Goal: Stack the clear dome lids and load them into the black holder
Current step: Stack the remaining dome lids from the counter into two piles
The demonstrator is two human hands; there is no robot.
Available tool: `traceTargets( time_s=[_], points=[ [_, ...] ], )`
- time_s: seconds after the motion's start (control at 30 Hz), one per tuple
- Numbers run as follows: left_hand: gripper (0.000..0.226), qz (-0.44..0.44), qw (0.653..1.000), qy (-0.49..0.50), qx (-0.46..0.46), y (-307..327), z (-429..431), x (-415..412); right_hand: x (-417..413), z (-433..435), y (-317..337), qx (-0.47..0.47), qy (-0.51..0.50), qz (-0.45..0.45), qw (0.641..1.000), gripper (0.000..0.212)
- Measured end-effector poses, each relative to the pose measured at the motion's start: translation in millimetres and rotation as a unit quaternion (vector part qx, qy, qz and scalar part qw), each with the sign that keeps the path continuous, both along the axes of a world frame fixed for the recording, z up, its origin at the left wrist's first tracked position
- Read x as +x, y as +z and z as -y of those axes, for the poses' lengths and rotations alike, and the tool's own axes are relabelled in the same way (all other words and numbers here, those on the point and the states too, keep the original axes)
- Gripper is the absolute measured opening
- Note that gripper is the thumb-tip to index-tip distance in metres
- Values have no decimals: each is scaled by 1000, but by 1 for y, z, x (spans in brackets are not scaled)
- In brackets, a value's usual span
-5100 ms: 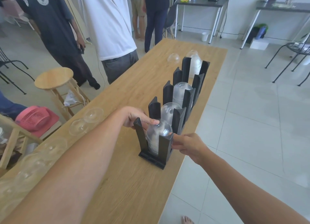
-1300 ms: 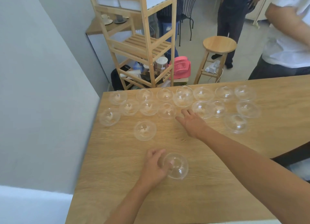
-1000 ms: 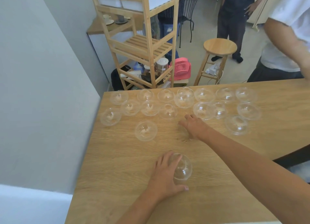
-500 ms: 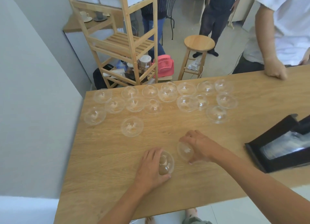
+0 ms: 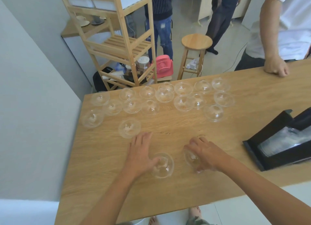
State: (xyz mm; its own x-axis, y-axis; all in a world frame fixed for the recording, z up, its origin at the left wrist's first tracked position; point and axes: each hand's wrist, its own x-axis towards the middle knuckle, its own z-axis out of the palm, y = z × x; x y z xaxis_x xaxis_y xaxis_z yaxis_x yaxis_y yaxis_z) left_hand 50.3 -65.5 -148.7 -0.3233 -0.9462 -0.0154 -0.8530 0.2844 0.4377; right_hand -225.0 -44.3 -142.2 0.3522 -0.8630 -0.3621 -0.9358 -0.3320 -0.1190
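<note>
Both hands are now drawing apart: left hand [image 5: 140,155] resting spread on one dome lid [image 5: 162,165], right hand [image 5: 204,153] clamping another lid [image 5: 191,157] at 3 o'clock; being thin, slippery and crushable, they are wanting rim holds.

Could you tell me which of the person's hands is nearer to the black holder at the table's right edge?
Right. The right hand grips a lid a short way left of the black holder; the left hand rests on another lid farther left.
</note>
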Motion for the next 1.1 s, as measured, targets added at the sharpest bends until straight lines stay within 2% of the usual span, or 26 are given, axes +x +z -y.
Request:
traceTargets(
  time_s=[0.1,0.23,0.33,0.43,0.57,0.67,0.73,0.87,0.97,1.1],
  points=[
    [105,152,988,-7,15,34,53,14,-4,3,-1,10,-2,9,1000,95],
    [118,339,937,-36,75,58,101,14,-3,8,0,17,4,19,1000,95],
    [122,399,908,-51,113,57,115,14,-5,9,-2,16,9,21,1000,94],
    [112,395,909,-58,117,53,120,19,-8,9,-5,10,10,30,999,93],
    [96,322,938,-59,110,53,119,26,-13,8,-8,3,17,31,999,93],
    [97,129,984,-29,119,58,109,30,-14,9,-10,7,16,40,999,93],
    [90,-4,993,-10,121,65,98,27,-15,10,-10,14,12,46,999,94],
    [81,-207,970,55,114,70,65,17,-15,15,-9,21,5,52,998,93],
    [78,-265,953,84,115,57,28,11,-16,17,-10,23,3,54,998,94],
    [102,-285,949,82,104,25,-27,0,-17,16,-13,19,3,54,998,95]
  ],
)
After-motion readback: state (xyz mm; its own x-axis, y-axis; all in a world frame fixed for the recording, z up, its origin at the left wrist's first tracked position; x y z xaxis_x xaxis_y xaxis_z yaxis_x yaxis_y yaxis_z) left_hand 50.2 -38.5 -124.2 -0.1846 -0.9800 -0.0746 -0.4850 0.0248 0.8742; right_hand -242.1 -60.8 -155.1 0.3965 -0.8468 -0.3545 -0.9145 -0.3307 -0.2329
